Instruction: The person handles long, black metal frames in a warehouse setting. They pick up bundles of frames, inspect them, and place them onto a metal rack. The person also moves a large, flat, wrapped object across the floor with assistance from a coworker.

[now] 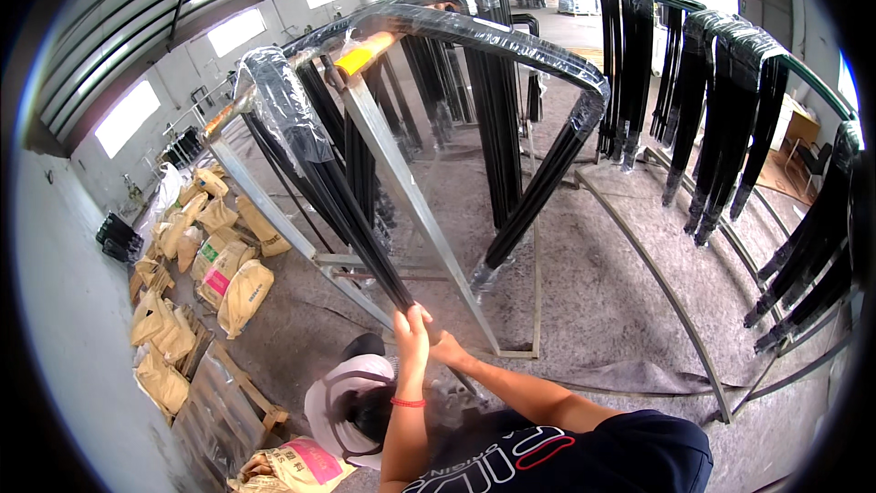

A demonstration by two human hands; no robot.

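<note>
Two hands meet at the lower end of a plastic-wrapped bundle of black curved strips [319, 173]. The left hand [412, 324] is raised, fingers closed around the bundle's lower end; a red band sits on its wrist. The right hand [445, 347] lies just beside and below it, touching the same end; whether its fingers are fully closed cannot be determined. The bundle rises up and away from the hands to the left, bends over the padded top bar of a grey metal rack [411, 192], and continues as an arch whose far leg hangs ahead of the hands to the right. Directly below the hands is a person in a white cap [342, 397]. Tan sacks [242, 297] lie on the floor well to the left of the hands. More black strip bundles [721, 128] hang on racks well to the right.
</note>
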